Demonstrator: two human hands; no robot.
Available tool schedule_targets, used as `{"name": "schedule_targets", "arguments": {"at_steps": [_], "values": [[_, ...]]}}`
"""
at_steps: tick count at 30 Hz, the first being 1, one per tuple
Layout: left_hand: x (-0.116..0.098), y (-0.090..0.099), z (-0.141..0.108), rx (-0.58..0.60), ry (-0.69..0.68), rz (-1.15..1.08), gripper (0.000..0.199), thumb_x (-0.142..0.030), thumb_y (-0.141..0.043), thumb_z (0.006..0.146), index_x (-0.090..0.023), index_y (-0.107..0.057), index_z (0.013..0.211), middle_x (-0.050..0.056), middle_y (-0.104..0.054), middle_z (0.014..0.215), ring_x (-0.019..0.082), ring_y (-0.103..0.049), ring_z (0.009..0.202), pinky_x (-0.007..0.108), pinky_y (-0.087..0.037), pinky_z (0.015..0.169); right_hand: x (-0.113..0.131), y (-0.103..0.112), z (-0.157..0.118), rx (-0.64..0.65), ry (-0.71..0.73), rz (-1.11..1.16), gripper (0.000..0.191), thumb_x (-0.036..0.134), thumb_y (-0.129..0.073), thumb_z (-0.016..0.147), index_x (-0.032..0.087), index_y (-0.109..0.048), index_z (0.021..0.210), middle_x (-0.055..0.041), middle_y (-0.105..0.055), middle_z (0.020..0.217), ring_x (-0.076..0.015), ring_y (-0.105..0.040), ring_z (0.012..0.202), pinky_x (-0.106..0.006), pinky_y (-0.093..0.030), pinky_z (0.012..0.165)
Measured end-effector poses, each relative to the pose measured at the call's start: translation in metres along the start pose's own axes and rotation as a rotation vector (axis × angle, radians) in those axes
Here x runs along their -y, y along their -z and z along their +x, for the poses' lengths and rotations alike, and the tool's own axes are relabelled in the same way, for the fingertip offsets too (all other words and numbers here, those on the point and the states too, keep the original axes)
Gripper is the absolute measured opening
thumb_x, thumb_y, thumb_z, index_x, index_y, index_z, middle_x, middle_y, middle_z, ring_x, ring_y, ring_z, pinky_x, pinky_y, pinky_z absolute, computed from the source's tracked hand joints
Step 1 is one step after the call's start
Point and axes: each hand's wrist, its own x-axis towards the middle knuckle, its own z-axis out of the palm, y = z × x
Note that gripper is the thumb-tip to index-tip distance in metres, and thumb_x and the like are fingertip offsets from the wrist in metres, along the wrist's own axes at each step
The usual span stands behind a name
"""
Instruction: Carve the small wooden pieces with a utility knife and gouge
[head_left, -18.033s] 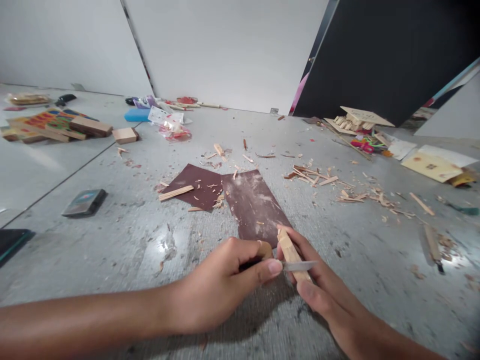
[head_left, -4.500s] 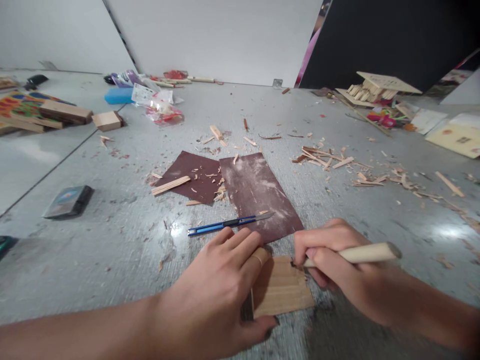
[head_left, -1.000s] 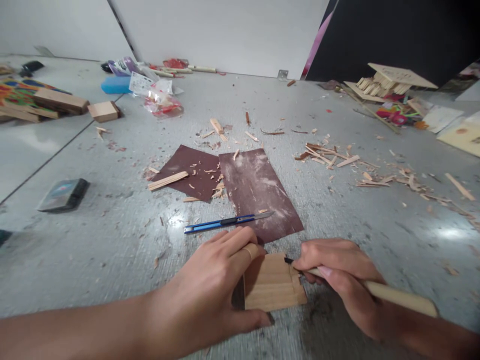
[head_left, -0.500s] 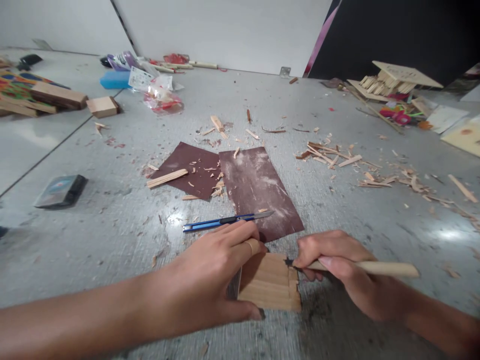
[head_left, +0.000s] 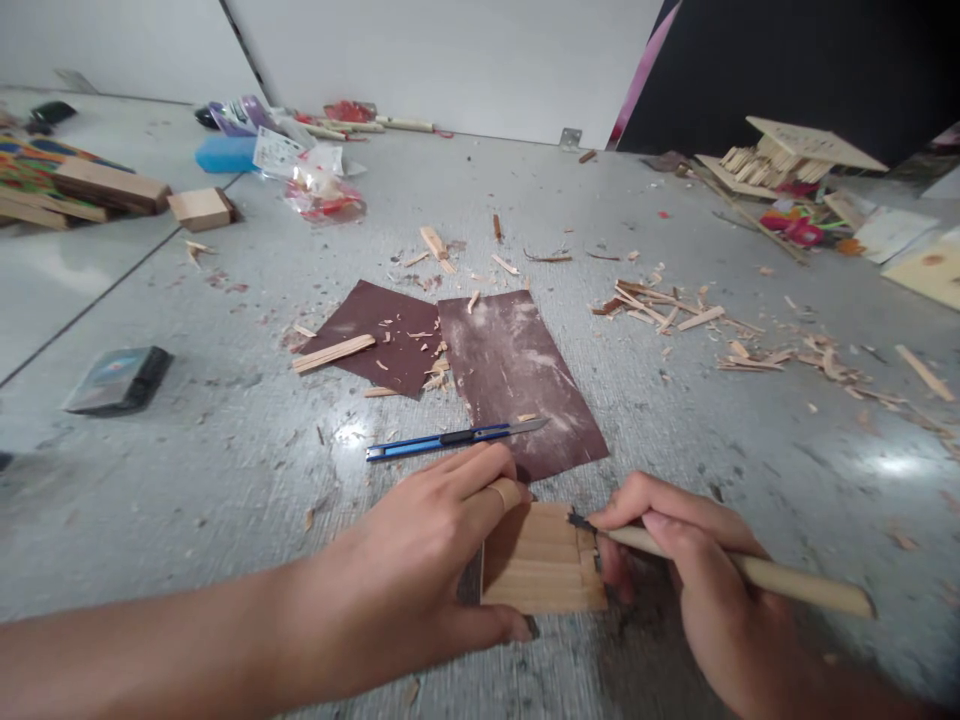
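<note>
A small square wooden block (head_left: 536,565) lies on the grey table, its right edge notched. My left hand (head_left: 442,550) grips it from the left, fingers at the far edge and thumb at the near one; a ring shows on one finger. In my right hand (head_left: 694,555) is a carving tool (head_left: 802,582) with a pale wooden handle. Its dark metal tip touches the block's upper right corner. Just beyond my left hand, a blue utility knife (head_left: 427,445) has its blade resting on a dusty brown sandpaper sheet (head_left: 517,370).
Another sandpaper piece (head_left: 367,335) carries shavings and thin sticks. Wood slivers (head_left: 660,305) lie at the right. A dark-edged box (head_left: 118,380), wood blocks (head_left: 201,208) and plastic packets (head_left: 322,185) are at the left. A stick model (head_left: 795,155) stands back right.
My right hand has shifted slightly nearer and right, and the tool's handle end has swung down toward me. The tip now lies over the block's corner. My left hand has barely moved.
</note>
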Motion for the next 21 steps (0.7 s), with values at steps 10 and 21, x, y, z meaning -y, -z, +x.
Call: {"name": "schedule_targets", "arguments": {"at_steps": [10,21], "values": [[0.001,0.001,-0.001,-0.027,-0.028,0.054,0.052,-0.034,-0.089,0.071,-0.019,-0.063,0.114,0.005,-0.061,0.107,0.023,-0.06,0.094,0.034,-0.049,0.078,-0.015,0.03,0.042,0.473,0.366,0.089,0.033,0.026,-0.034,0.102,0.021,-0.065,0.091,0.0001,-0.06,0.073,-0.0155,-0.058,0.066,-0.031,-0.044,0.066],[0.0,-0.002,-0.001,-0.004,0.009,-0.01,0.043,-0.032,-0.089,0.072,-0.017,-0.063,0.103,0.005,-0.058,0.105,0.024,-0.057,0.096,0.034,-0.05,0.078,-0.006,0.003,0.006,-0.073,0.239,-0.029,0.026,0.018,-0.046,0.098,0.028,-0.07,0.094,0.0008,-0.073,0.081,-0.017,-0.067,0.076,-0.029,-0.052,0.072]]}}
